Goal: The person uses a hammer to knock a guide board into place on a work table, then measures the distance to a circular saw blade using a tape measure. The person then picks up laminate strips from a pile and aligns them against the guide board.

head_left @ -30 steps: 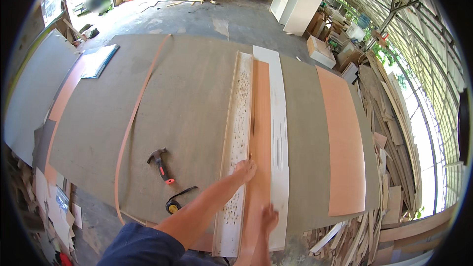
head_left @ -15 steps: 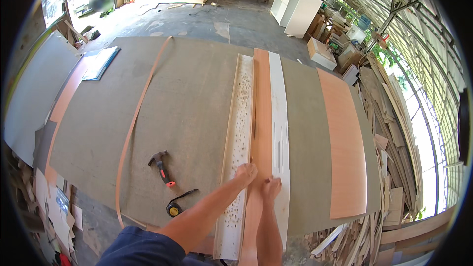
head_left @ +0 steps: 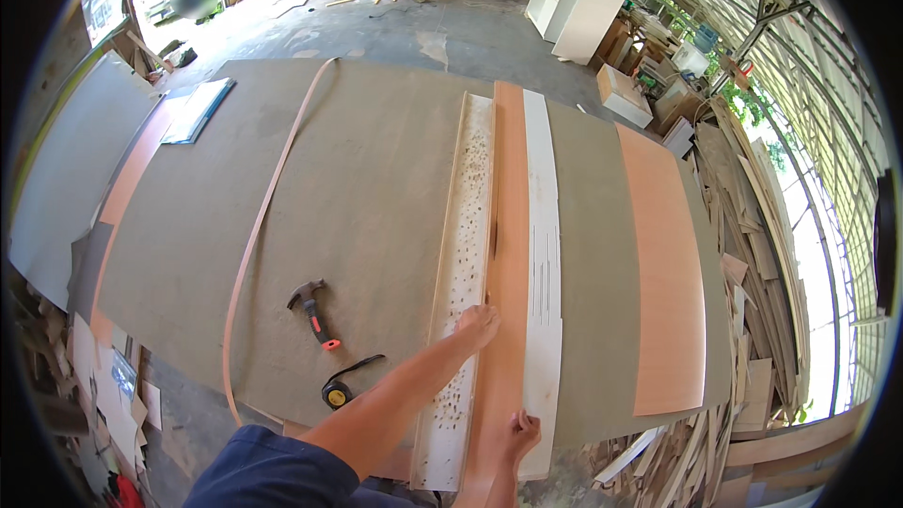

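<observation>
My left hand [head_left: 479, 324], its fingers closed, rests where a long white speckled board with raised edges [head_left: 472, 165] meets a wood-coloured laminate strip [head_left: 509, 198]. A small dark tip shows by its fingers, too small to name. Nearer me, my right hand [head_left: 524, 431] is closed over the right part of the laminate strip, beside a narrow white strip [head_left: 543, 226]. What its fingers hold, if anything, is hidden. To the left lie a claw hammer [head_left: 314, 315] with a black and red handle and a black and yellow tape measure [head_left: 337, 395].
Everything lies on a wide grey-brown sheet [head_left: 367, 188]. A thin orange strip [head_left: 273, 188] curves across its left part, and an orange laminate panel [head_left: 666, 273] lies at right. Wood offcuts [head_left: 752, 198] are piled along the right side. A white cabinet [head_left: 578, 9] stands beyond.
My right hand has slid toward me along the strip, away from my left hand. My left hand stays at nearly the same place. The whole view has shifted slightly.
</observation>
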`<act>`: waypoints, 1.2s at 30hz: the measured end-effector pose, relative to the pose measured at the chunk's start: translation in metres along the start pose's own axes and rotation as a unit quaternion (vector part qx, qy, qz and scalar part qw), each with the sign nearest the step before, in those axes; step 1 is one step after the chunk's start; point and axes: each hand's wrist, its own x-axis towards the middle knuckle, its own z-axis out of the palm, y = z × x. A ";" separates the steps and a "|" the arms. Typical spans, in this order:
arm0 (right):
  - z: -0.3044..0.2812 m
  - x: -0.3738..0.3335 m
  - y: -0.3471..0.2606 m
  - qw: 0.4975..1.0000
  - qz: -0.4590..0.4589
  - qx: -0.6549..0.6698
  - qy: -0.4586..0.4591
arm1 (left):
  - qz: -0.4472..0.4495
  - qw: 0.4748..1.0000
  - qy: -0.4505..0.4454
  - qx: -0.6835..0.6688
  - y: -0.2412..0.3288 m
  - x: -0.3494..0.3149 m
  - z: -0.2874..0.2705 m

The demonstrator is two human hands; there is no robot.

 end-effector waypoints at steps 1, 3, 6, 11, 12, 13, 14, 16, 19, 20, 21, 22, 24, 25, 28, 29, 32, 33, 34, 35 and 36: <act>0.012 0.008 -0.007 1.000 -0.016 -0.007 0.005 | 0.002 1.000 0.009 0.007 -0.006 0.001 0.002; 0.030 0.039 0.008 0.992 -0.027 -0.123 -0.020 | -0.019 1.000 -0.014 0.011 0.005 0.008 0.002; 0.066 0.091 -0.034 0.958 -0.150 -0.231 -0.078 | -0.048 0.999 -0.020 0.007 0.005 0.007 0.009; 0.105 0.143 -0.046 0.967 -0.122 -0.205 -0.095 | -0.011 0.996 -0.049 0.076 0.005 0.014 0.008; 0.104 0.142 -0.049 0.962 -0.104 -0.216 -0.132 | 0.009 0.995 -0.030 0.097 0.003 0.015 0.010; 0.098 0.134 -0.045 0.959 -0.160 -0.205 -0.110 | 0.029 0.993 -0.011 0.117 0.001 0.015 0.012; 0.087 0.120 -0.036 0.953 -0.214 -0.196 -0.087 | 0.029 0.993 -0.014 0.115 0.001 0.013 0.015; 0.056 0.080 -0.030 0.947 -0.172 -0.247 -0.113 | -0.017 0.999 -0.016 0.028 -0.006 0.013 0.012; 0.002 0.014 0.013 0.961 -0.144 -0.229 -0.062 | -0.065 0.998 -0.008 -0.007 0.005 0.010 0.007; -0.011 -0.007 0.015 0.973 -0.136 -0.184 -0.007 | -0.066 0.998 -0.010 -0.007 0.007 0.008 0.005; -0.014 -0.011 0.006 0.973 -0.135 -0.186 -0.006 | -0.054 0.998 -0.014 -0.011 0.009 0.007 0.003; -0.014 -0.012 -0.004 0.982 -0.108 -0.152 0.007 | -0.043 0.999 -0.019 -0.015 0.011 0.005 0.001; -0.007 -0.007 -0.011 0.990 -0.080 -0.118 0.020 | -0.030 0.999 -0.020 0.020 0.007 0.004 0.005; 0.003 0.003 -0.002 0.984 -0.099 -0.148 0.007 | -0.016 0.998 -0.018 0.056 0.005 0.005 0.006; 0.042 0.048 -0.014 0.972 -0.078 -0.219 -0.025 | -0.026 0.998 -0.009 0.056 0.003 0.006 0.009; 0.054 0.062 -0.034 0.979 -0.067 -0.191 -0.022 | -0.022 0.998 -0.014 0.057 0.007 0.004 0.007; 0.084 0.109 -0.052 0.934 -0.222 -0.274 -0.053 | -0.073 0.996 -0.053 0.001 0.017 0.005 -0.002; 0.091 0.119 -0.048 0.935 -0.219 -0.275 -0.049 | -0.057 0.997 -0.055 0.021 0.017 0.007 -0.004; 0.098 0.127 -0.044 0.953 -0.175 -0.247 -0.037 | -0.041 0.997 -0.056 0.041 0.018 0.010 -0.003; 0.103 0.129 -0.043 0.967 -0.132 -0.215 -0.030 | -0.042 0.997 -0.057 0.042 0.015 0.010 -0.003; 0.100 0.125 -0.039 0.968 -0.130 -0.215 -0.030 | -0.050 0.997 -0.040 0.035 0.014 0.011 -0.003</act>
